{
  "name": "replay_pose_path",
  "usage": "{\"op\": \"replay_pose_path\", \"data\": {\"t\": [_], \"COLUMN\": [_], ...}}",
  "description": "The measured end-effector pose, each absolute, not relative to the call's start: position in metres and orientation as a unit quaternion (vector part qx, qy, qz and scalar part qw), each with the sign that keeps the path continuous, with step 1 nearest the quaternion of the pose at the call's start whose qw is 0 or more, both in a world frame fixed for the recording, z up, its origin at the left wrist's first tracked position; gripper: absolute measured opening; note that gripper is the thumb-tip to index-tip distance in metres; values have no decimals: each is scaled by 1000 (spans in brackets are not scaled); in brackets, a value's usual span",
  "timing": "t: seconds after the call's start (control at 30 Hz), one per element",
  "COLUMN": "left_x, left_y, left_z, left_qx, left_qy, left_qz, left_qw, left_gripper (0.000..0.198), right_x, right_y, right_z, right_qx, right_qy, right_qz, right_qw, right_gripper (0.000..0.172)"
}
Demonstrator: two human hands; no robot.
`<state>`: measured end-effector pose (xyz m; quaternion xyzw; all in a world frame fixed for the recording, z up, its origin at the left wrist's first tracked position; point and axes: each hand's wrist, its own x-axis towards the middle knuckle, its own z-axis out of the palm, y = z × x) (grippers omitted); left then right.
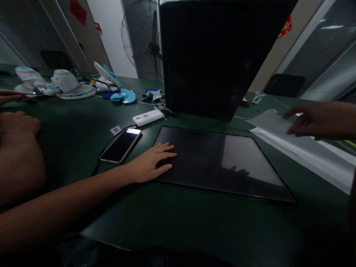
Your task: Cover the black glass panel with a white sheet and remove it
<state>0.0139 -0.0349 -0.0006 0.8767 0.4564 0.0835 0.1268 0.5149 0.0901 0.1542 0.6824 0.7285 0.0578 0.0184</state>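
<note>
My left hand [152, 163] rests with fingers spread on the left edge of a thin black screen panel [200, 163] lying flat on the green table. Part of the panel's glossy surface carries a bright reflection and a dark hand-like shape. At the right, my right hand [322, 119] hovers over a stack of white sheets [311, 152]. Its fingers are bent with a gap between them, and nothing shows in their grasp.
A phone [121, 145] and a white power bank [148, 117] sit left of the panel. Behind it stands a large black box-like object [205, 59]. Fan parts [76, 89] and blue blades [124, 96] lie at the back left. Another person's hand [19, 124] is at far left.
</note>
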Motion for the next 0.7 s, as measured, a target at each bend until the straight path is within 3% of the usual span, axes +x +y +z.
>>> {"op": "replay_pose_path", "data": {"t": [0.1, 0.3, 0.4, 0.53, 0.7], "left_x": [14, 14, 14, 13, 6], "left_y": [-36, -43, -45, -45, -41], "left_z": [-3, 0, 2, 3, 7], "left_qx": [874, 881, 913, 934, 911], "left_qy": [459, 438, 350, 272, 329], "left_qz": [97, 164, 206, 231, 243], "left_qw": [127, 74, 30, 24, 57], "left_gripper": [59, 83, 65, 35, 22], "right_x": [464, 362, 334, 328, 365], "right_y": [43, -38, -54, -55, -9], "right_z": [131, 73, 56, 55, 93], "right_qx": [554, 323, 265, 233, 407], "right_qy": [825, 945, 963, 971, 913], "right_qz": [60, 50, 33, -9, 2], "right_qw": [91, -1, -31, -51, -17], "right_gripper": [26, 17, 18, 32, 55]}}
